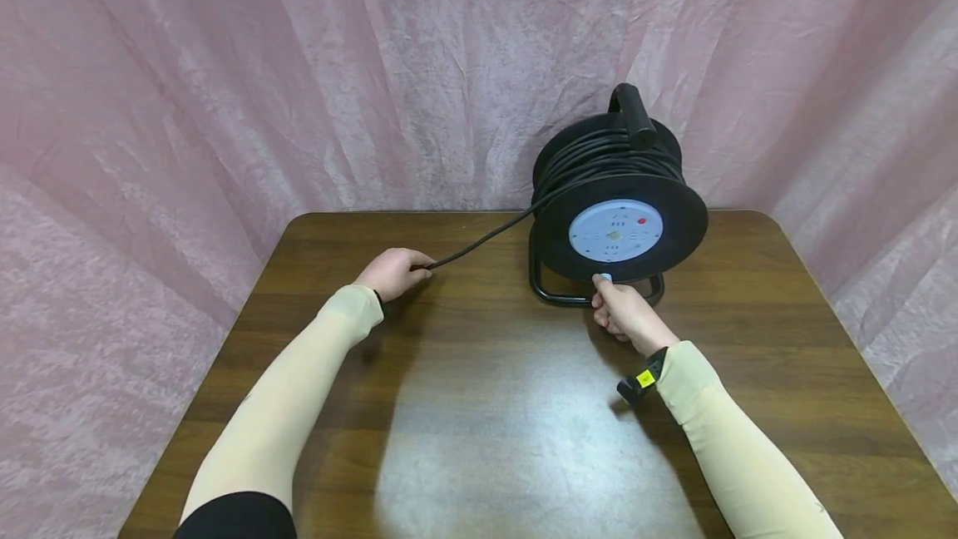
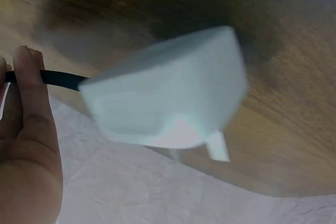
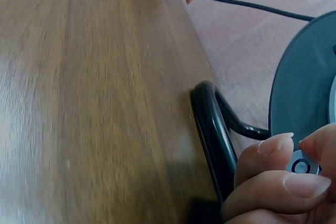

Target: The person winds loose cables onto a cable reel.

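Note:
A black cable reel (image 1: 684,219) stands towards the back right, with black cable wound on its drum. From it a length of cable (image 1: 486,237) runs left to my left hand (image 1: 392,273), which pinches it between thumb and fingers. In the left wrist view a white plug (image 2: 163,93), slightly blurred, sticks out on the cable just beyond those fingers. My right hand (image 1: 629,314) pinches a small pale knob (image 3: 301,166) at the lower edge of the reel's front disc. The white socket panel (image 1: 615,230) with a red button faces me.
A black tubular stand (image 1: 569,300) carries the reel, and a black handle (image 1: 634,115) rises over it. Everything rests on a brown wooden table (image 1: 479,381). Behind its back edge hangs a pink curtain (image 1: 419,90).

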`<state>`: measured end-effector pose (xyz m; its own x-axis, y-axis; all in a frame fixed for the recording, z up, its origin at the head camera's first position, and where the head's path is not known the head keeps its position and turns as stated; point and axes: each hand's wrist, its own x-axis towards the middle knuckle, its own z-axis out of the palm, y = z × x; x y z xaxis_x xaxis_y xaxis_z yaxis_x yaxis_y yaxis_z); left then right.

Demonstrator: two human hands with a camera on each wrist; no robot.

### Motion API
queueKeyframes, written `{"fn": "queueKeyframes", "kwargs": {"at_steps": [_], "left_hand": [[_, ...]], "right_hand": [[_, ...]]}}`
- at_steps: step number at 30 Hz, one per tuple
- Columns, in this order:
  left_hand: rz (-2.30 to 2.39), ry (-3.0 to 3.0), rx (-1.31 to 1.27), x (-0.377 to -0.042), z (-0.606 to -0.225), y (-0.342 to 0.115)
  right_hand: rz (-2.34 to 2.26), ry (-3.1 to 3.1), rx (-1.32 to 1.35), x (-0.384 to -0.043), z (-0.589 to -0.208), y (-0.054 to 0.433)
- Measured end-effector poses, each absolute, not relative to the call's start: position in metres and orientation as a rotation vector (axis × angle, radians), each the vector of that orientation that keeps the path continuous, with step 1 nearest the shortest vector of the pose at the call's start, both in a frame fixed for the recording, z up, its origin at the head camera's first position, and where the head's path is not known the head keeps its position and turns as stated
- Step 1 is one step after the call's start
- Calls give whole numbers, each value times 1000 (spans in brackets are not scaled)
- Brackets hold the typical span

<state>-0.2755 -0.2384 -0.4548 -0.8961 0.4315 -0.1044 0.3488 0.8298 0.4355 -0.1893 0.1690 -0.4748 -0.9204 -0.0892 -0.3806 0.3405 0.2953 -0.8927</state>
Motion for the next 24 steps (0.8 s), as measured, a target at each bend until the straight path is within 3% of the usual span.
{"fn": "queueKeyframes", "kwargs": {"at_steps": [24], "left_hand": [[667,2818,595,-278,-445,-225]], "right_hand": [[-1697,2169,129,-198,-460,116]]}}
